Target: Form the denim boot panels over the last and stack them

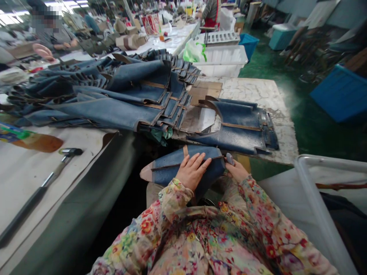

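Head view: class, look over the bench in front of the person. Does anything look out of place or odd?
A crumpled green scrap hangs from under the front of the stack of blue panels. It stands out as the only green among the blue pieces, and it looks caught rather than laid out.

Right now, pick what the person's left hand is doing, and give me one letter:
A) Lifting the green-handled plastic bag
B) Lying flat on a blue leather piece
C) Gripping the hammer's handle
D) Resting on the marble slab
B. The left hand lies with its fingers spread on top of the blue leather piece, away from the hammer.
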Motion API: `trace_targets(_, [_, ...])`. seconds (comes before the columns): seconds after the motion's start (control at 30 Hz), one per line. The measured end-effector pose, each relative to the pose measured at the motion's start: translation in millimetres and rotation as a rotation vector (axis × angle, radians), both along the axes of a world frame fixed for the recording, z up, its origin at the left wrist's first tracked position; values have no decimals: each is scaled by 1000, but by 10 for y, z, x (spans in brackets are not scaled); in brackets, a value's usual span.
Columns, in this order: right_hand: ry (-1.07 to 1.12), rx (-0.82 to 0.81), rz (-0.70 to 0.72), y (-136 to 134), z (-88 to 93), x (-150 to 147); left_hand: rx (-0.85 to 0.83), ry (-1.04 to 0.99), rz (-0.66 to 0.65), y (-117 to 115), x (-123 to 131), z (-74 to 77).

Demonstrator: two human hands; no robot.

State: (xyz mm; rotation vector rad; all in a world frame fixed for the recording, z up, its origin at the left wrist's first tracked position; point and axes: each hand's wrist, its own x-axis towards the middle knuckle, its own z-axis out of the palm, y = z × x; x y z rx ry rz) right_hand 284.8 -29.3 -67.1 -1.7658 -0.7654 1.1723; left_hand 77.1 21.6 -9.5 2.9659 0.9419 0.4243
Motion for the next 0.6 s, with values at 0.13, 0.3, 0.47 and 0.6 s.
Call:
trace_targets(0.13, [52, -7, -29, -31, -32, -40, 21, -24, -20, -21, -71, -1])
trace_targets(0.3, [69, 19, -48, -57, -2, -83, 45, -65, 116, -87, -51, 51])
trace_targets(0.47, [30, 47, -45, -155, 43, -188, 27, 15, 132, -161, 135, 18])
trace_targets(0.6, [-26, 91, -11, -231, 55, -189, -7, 25, 138, -191, 298, -5])
